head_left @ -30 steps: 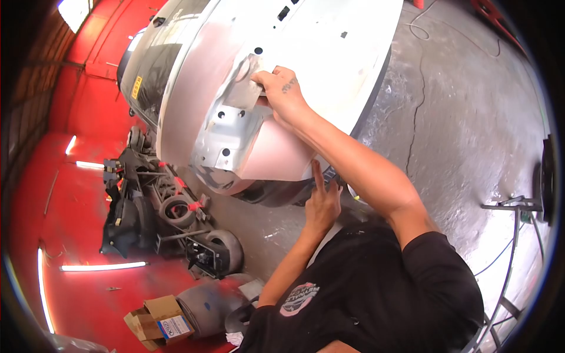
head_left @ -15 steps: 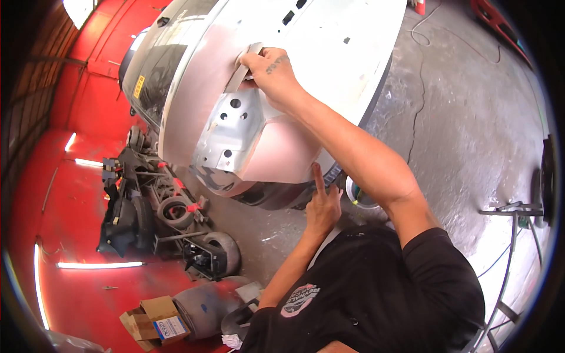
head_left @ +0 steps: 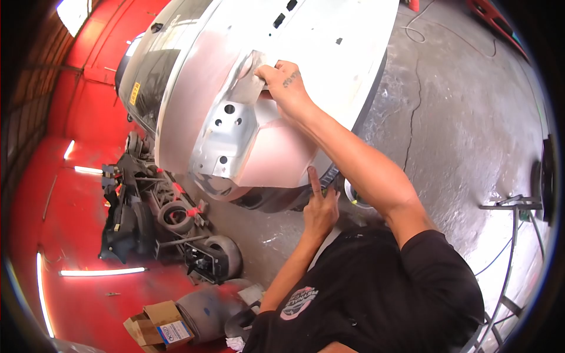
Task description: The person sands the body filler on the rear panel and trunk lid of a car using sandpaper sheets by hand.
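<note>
My right hand [head_left: 286, 85] pinches a greyish sheet of sandpaper [head_left: 247, 89], its lower part hanging beside the upper end of the lamp recess [head_left: 226, 138]. That recess is bare metal with several round holes. Pinkish primer patches the white car body [head_left: 338, 70] on both sides of the recess. Against the lower edge of the primed corner panel [head_left: 279, 156], my left hand [head_left: 322, 207] rests with its index finger stretched out. The other fingers of that hand are partly bent and hold nothing visible.
Car parts and wheels [head_left: 220, 253] lie along the red wall [head_left: 88, 229] at left. A cardboard box [head_left: 158, 325] sits at the lower left. A round container [head_left: 353, 193] stands near my right forearm. A metal stand [head_left: 512, 212] is at right, and a hose [head_left: 415, 35] crosses the floor.
My right hand has moved slightly down and right relative to the view, and the sheet now shows more of its flat face. The view has shifted slightly. My left hand stays at the panel edge.
</note>
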Demonstrator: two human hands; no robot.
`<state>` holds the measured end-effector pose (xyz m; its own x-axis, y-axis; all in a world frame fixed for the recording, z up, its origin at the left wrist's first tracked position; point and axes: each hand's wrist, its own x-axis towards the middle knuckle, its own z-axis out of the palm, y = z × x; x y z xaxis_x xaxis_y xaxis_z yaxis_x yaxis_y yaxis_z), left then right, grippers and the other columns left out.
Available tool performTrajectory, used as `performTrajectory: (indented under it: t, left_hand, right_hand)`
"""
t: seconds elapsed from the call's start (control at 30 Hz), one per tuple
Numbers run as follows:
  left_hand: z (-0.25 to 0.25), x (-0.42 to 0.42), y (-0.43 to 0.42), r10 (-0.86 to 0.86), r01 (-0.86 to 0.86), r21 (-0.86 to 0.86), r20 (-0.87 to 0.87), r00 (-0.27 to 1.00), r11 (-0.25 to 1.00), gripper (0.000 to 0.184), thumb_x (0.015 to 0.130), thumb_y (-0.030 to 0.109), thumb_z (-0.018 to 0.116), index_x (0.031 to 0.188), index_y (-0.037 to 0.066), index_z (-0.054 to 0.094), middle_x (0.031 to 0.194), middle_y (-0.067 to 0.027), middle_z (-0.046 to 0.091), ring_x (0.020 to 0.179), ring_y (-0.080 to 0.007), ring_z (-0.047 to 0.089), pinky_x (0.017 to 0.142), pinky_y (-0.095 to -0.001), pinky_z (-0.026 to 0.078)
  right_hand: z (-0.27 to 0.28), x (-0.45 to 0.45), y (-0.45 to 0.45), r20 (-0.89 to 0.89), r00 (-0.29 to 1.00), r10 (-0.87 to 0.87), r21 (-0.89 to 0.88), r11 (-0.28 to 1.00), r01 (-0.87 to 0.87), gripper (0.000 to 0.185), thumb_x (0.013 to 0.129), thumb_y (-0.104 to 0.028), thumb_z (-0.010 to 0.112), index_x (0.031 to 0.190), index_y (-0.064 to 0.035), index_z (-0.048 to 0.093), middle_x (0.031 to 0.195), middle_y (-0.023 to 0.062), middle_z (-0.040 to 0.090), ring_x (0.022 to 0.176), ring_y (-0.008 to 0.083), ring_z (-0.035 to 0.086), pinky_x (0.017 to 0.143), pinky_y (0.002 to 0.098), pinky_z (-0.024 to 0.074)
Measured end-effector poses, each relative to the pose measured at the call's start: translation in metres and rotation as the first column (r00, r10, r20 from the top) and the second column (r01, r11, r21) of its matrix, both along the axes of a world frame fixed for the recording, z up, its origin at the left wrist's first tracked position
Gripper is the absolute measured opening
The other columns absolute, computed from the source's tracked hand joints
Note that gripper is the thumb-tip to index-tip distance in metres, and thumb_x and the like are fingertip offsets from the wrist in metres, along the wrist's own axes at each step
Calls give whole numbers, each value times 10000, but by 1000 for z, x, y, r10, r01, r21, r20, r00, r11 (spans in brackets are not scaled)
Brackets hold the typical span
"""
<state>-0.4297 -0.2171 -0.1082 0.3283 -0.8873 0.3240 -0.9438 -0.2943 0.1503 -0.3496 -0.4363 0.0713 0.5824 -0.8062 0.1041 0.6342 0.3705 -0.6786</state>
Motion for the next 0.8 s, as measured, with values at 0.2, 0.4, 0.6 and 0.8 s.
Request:
performTrajectory:
  t: [0.2,0.4,0.6,0.8]
  left_hand:
    - [2,-1,1,13,-12,27,-28,1000,1000,196,933,179,722,1023,13,669,1650,-405,186,778,-390,726,544,-435,601]
    - [1,-2,1,21,-20,25,-30,999,999,190,932,180,722,1014,14,680,1659,-397,172,752,-381,722,534,-438,597]
    - [-8,-1,1,29,-29,17,-3,1000,999,199,926,189,729,1020,18,691,1660,-398,169,729,-366,718,513,-427,585]
    - [-4,-3,-1,38,-38,3,-31,999,999,190,927,188,728,1005,20,686,1656,-399,175,740,-371,718,523,-443,588]
  right_hand:
    - [10,0,-19,-39,998,51,-81,995,-54,201,890,-120,639,823,62,589,848,151,666,778,226,698,713,354,611]
    - [24,10,-29,7,996,84,-108,991,-82,198,893,-116,645,889,82,638,893,145,687,806,231,706,730,354,628]
    - [33,13,-33,15,994,112,-153,982,-108,212,904,-125,658,919,86,649,897,141,682,808,229,703,731,348,640]
    - [23,-15,-22,25,999,-29,-34,999,29,211,880,-95,667,779,57,562,805,120,613,725,204,660,663,362,593]
